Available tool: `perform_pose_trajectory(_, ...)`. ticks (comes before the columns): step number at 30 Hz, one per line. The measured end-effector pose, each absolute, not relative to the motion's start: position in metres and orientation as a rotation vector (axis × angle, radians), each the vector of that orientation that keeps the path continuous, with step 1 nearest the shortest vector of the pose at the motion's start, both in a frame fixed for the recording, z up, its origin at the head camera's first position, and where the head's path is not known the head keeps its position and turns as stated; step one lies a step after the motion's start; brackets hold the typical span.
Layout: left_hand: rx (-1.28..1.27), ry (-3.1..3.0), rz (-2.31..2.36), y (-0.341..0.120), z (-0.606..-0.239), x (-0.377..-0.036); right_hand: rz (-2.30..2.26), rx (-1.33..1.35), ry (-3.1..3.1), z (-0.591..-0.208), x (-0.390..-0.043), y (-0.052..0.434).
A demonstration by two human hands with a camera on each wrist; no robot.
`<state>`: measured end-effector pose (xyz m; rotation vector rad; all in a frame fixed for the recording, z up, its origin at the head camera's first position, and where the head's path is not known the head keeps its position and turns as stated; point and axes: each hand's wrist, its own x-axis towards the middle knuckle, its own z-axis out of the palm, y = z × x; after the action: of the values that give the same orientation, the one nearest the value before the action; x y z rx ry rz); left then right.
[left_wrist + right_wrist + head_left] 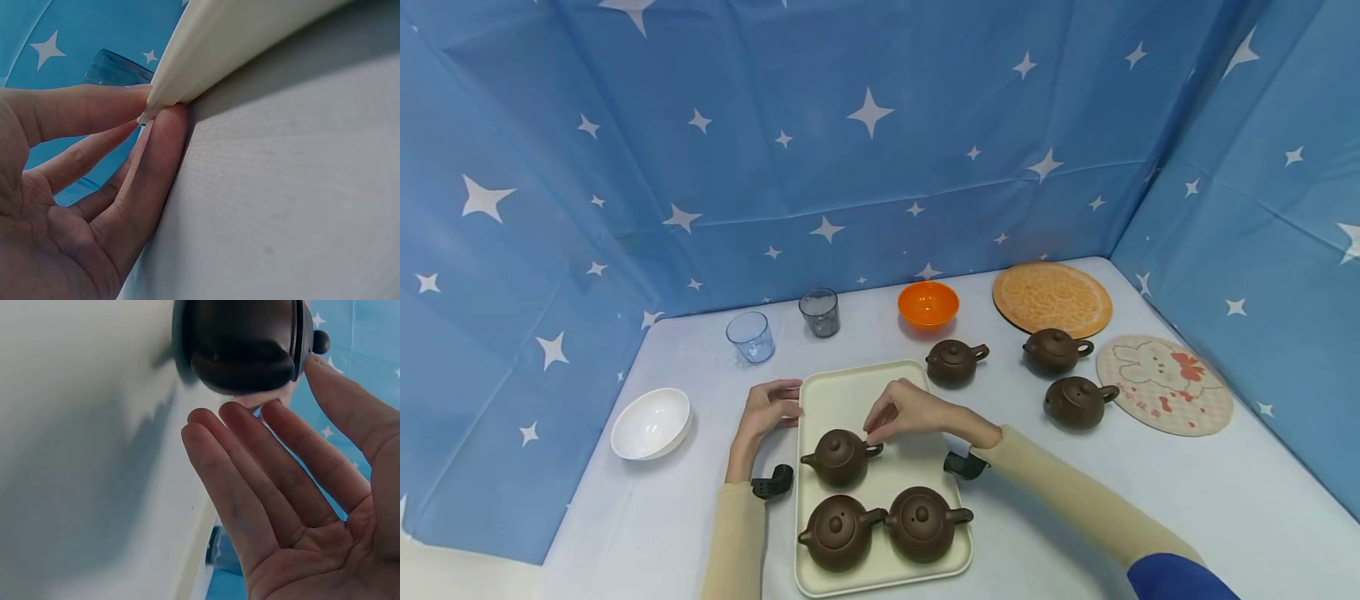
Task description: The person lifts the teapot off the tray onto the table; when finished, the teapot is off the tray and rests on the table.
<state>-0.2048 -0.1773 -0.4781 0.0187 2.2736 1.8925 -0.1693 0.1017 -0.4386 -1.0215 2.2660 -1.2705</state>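
Observation:
On a cream tray [827,392] stand three dark brown teapots: a single teapot [837,460] in the middle, and a left front teapot [837,533] beside a right front teapot [922,525]. My left hand [767,408] pinches the tray's left rim between thumb and fingers, as the left wrist view shows at the rim [181,69]. Over the tray, my right hand [906,410] is beside the middle teapot's handle. Its fingers [244,469] are spread and loosely bent, with the thumb tip right at the teapot [244,344] in the right wrist view.
Three more brown teapots, including one teapot [953,364] nearest the tray, stand to the right. Behind are a blue glass [751,337], a grey glass [820,313] and an orange bowl [928,307]. A white bowl [651,425] sits left; an orange-slice mat [1052,300] and a rabbit mat [1165,385] lie right.

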Motion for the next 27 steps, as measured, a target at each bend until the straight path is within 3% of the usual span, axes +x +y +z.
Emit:
perform_pose_trajectory(18,-0.052,2.226,1.841,-0.173,-0.457,-0.198,-1.277,-0.962,2.274,-0.444,-0.158,0.091)
perform_pose_trajectory(27,-0.066,2.223,1.855,-0.175,-0.47,-0.204,-1.283,-0.993,2.29,-0.443,-0.154,0.09)
